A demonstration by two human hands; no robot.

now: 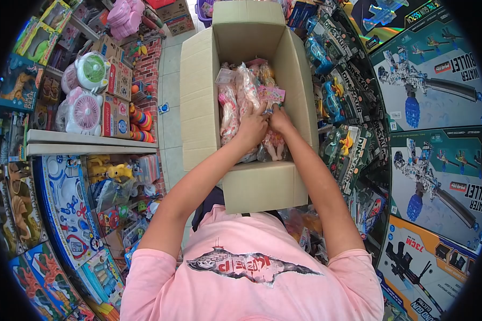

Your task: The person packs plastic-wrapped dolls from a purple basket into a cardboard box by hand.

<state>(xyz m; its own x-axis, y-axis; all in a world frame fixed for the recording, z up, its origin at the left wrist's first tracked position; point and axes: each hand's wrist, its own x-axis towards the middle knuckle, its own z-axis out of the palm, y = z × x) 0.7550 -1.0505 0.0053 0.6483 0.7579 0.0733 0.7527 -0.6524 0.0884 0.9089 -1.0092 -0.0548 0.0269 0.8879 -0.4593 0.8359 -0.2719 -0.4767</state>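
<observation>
An open cardboard box (199,101) stands in front of me with its flaps spread. Inside lie several dolls in clear plastic bags (228,107), side by side. My left hand (253,127) reaches into the box, its fingers bent down onto a bagged doll (248,85) near the middle. Close beside it, my right hand (278,119) has its fingers curled at the bag of another doll (274,145), whose bare legs point toward me. A pink header card (272,94) shows just beyond my fingertips. My fingertips are partly hidden among the bags.
On the left, a white shelf (91,137) holds small fans (84,111) and boxes. Bagged dinosaur toys (347,152) hang close along the box's right side. Large toy gun boxes (434,85) line the far right. A tiled floor (170,131) runs left of the box.
</observation>
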